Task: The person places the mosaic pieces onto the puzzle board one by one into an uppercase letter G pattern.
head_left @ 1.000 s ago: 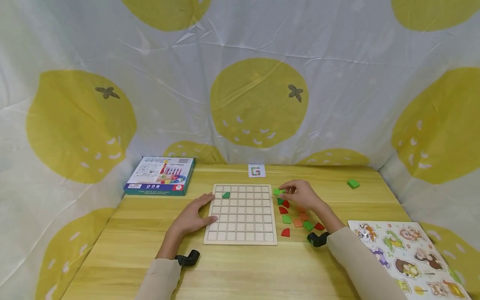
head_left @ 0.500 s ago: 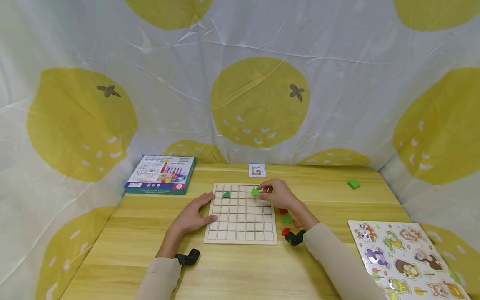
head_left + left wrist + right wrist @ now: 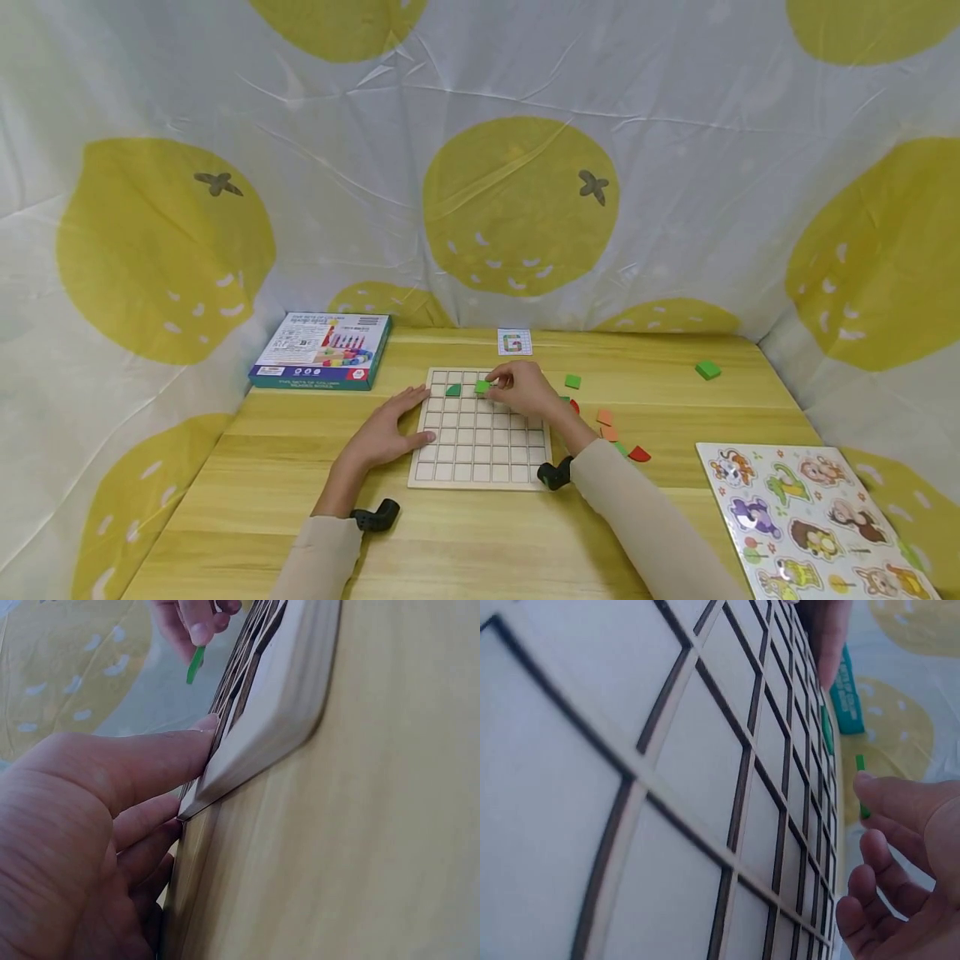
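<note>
Over the second row of the wooden grid board [image 3: 474, 437], my right hand [image 3: 525, 390] pinches a light green square tile [image 3: 482, 387] between thumb and index finger. In the right wrist view the tile [image 3: 861, 761] is held edge-on above the board, the other fingers loosely bent. A dark green rounded piece [image 3: 453, 390] sits in a cell near the board's upper left. My left hand [image 3: 382, 433] rests at the board's left edge, thumb and fingers spread. The left wrist view shows its thumb [image 3: 150, 761] lying on the rim and its fingers along the side.
Right of the board lie a green tile [image 3: 573, 381], orange tiles [image 3: 604, 416] and red quarter-round pieces [image 3: 639, 453], some behind my right arm. A pattern card [image 3: 514, 342] lies behind the board. Beyond are a box [image 3: 321, 350], green pieces [image 3: 707, 368] and an animal puzzle [image 3: 810, 508].
My right hand has picked up a light green tile from the loose pieces and moved left with it over the board. My left hand has stayed at the board's edge.
</note>
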`<state>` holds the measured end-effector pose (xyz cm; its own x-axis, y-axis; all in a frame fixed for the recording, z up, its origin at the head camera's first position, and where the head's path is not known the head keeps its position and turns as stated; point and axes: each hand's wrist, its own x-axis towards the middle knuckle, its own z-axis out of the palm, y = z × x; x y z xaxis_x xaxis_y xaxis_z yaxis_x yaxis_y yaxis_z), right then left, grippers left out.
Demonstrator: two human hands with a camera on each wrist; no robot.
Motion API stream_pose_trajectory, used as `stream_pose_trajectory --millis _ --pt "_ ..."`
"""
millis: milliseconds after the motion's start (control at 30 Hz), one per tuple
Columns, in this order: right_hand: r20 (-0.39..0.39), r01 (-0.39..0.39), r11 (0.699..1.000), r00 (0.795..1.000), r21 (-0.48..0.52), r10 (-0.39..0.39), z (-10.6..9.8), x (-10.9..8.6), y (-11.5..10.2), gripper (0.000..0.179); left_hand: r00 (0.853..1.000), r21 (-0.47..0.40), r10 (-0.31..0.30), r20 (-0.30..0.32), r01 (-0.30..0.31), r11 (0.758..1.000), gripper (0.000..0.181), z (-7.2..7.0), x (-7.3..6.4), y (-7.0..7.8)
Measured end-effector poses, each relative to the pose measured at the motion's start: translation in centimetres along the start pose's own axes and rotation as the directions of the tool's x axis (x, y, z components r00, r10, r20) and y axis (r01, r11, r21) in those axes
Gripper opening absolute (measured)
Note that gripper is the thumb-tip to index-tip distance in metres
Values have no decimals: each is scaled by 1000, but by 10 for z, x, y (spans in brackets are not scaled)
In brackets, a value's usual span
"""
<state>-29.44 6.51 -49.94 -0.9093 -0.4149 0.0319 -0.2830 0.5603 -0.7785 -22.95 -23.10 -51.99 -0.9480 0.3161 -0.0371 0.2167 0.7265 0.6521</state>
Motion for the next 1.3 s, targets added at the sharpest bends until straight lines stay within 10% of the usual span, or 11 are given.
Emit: stream_pose_trajectory --millis 833,1300 --pt "-13 -40 995 999 -87 39 26 17 -9 25 1000 -6 -2 3 2 1000 82 0 2 0" --pt "-24 -36 999 999 22 37 21 9 -7 31 1000 -11 -14 0 14 1000 83 1 1 -2"
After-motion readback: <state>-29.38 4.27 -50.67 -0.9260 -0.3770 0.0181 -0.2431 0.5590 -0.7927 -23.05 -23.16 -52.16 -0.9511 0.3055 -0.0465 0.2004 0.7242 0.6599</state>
